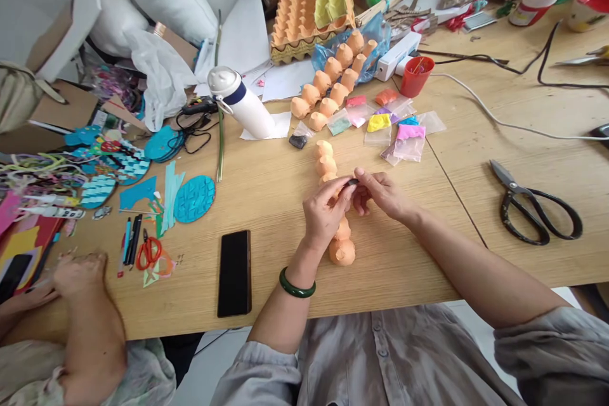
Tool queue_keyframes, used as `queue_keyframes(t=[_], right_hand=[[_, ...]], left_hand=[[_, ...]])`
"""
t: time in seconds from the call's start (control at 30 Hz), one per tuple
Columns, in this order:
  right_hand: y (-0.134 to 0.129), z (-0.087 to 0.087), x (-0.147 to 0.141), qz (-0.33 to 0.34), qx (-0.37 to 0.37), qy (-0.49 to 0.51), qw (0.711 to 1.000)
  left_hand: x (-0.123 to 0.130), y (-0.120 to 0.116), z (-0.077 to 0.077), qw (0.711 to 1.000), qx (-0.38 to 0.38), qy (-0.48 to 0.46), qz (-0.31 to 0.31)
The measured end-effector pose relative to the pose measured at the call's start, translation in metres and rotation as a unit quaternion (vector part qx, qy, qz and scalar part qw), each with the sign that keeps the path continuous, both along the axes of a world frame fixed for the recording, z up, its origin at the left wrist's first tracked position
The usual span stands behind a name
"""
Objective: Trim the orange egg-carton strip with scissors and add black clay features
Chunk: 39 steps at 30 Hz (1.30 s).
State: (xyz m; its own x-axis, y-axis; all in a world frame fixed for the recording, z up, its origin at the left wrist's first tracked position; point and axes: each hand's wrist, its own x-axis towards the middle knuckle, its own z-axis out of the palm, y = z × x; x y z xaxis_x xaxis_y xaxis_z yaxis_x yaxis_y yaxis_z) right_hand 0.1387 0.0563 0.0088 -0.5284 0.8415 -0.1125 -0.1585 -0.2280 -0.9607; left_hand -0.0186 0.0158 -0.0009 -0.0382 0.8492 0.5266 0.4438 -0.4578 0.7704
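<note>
My left hand (326,208) and my right hand (381,193) meet over the table. Between their fingertips is a small black piece (352,182), pinched from both sides. Beneath them lies a strip of orange egg-carton cups (342,252), partly covered by my left hand; its cups show above and below the hands. Beyond it are a dark lump in a small bag (298,141) and bags holding yellow (379,122) and pink (411,132) material. A double row of orange cups (322,81) stands farther back.
A black phone (235,273) and white bottle (247,104) are left of my hands. Black-handled scissors (533,203) lie right, a red cup (416,76) behind. Another person's hand (80,276) rests at far left, near red scissors (148,252) and a blue oval (195,199).
</note>
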Motion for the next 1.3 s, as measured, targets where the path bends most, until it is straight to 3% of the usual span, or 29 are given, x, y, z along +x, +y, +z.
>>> queue_keyframes(t=[0.13, 0.37, 0.57, 0.87, 1.1, 1.3], right_hand=[[0.000, 0.001, -0.001, -0.088, 0.010, 0.010, 0.996], [-0.001, -0.002, -0.006, -0.051, -0.006, 0.076, 0.996], [-0.001, -0.002, -0.008, -0.085, -0.035, 0.085, 0.992], [-0.004, -0.003, -0.008, 0.005, -0.073, 0.077, 0.994], [-0.002, -0.007, -0.006, 0.005, -0.075, 0.103, 0.992], [-0.004, 0.000, -0.007, 0.048, -0.095, 0.087, 0.991]], left_hand=[[-0.009, -0.003, -0.002, 0.999, 0.002, 0.003, 0.037], [-0.012, 0.000, -0.009, 0.998, 0.061, 0.031, -0.013], [-0.007, -0.004, -0.005, 0.994, -0.045, -0.084, -0.055], [-0.006, -0.006, -0.008, 0.983, -0.096, -0.158, 0.000], [-0.007, -0.007, -0.003, 0.979, -0.120, -0.157, -0.052], [-0.002, -0.010, -0.001, 0.978, -0.108, -0.176, 0.013]])
